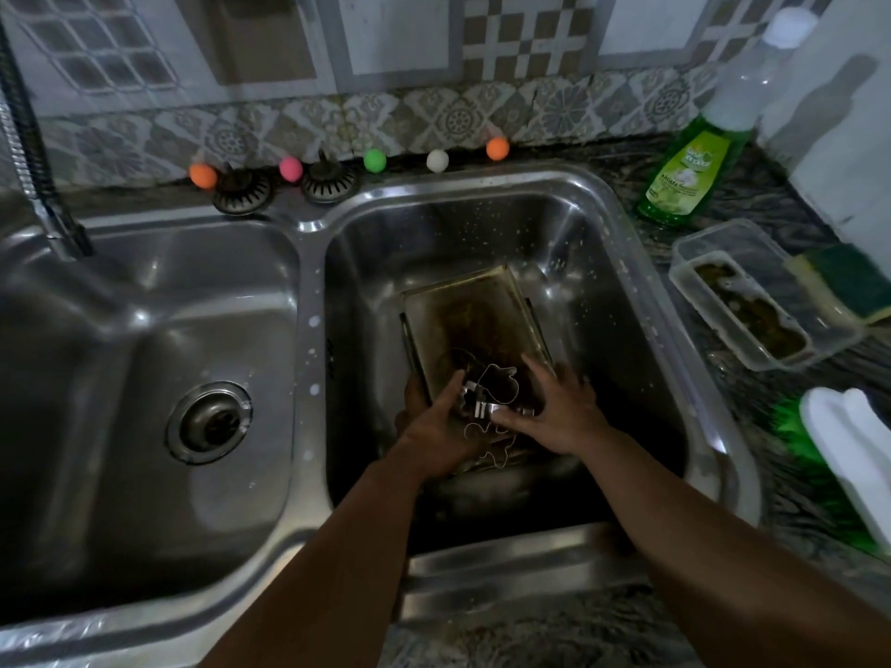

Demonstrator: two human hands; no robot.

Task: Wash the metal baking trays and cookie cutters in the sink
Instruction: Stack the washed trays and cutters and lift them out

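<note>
Down in the right basin of the sink [569,195], a stained metal baking tray [470,325] leans tilted, its near end toward the basin's front wall. The left hand [436,426] curls round the tray's near left edge, forefinger stretched toward the cookie cutters [492,402] lying at that end. The right hand [559,407] rests spread over the cutters; whether its grip closes on one I cannot tell. A green soap bottle [687,173] stands at the worktop's far right corner.
</note>
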